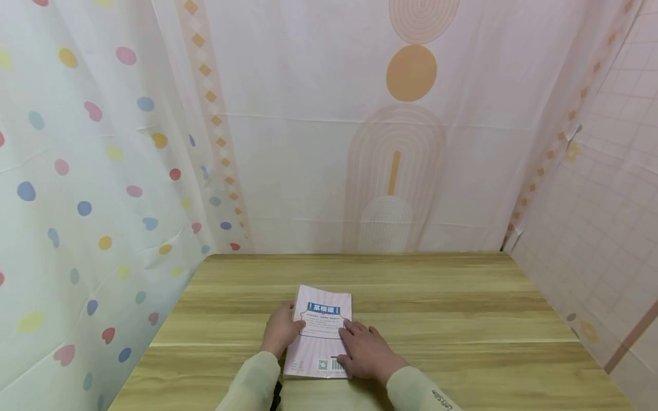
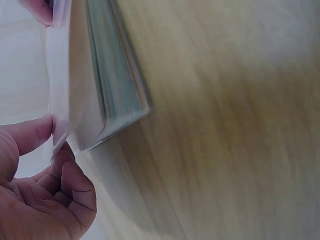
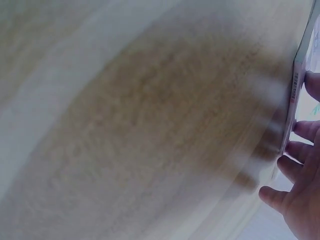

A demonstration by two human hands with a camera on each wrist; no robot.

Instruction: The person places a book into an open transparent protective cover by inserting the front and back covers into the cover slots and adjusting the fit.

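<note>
- Thin pink-and-white paperback book [image 1: 321, 334] lies closed, flat on the light wooden table [image 1: 437, 308], near the front edge.
- Left hand [image 1: 280, 330] pinches the cover's left edge, barely lifted.
- Right hand [image 1: 366, 351] rests flat, fingers straight, on the cover.
- Opening looks just begun.

Right wrist view only. Wooden table [image 3: 140, 125] fills most of frame, grain blurred, pale band curving across left part. Book [image 3: 296, 85] at far right edge, seen edge-on, thin spine or cover edge with small print running along it. Right hand [image 3: 300, 185] in lower right corner, 4 fingertips [image 3: 267, 195] visible, fairly straight, lying against book edge. Whether thumb touches book, cannot tell.
</note>
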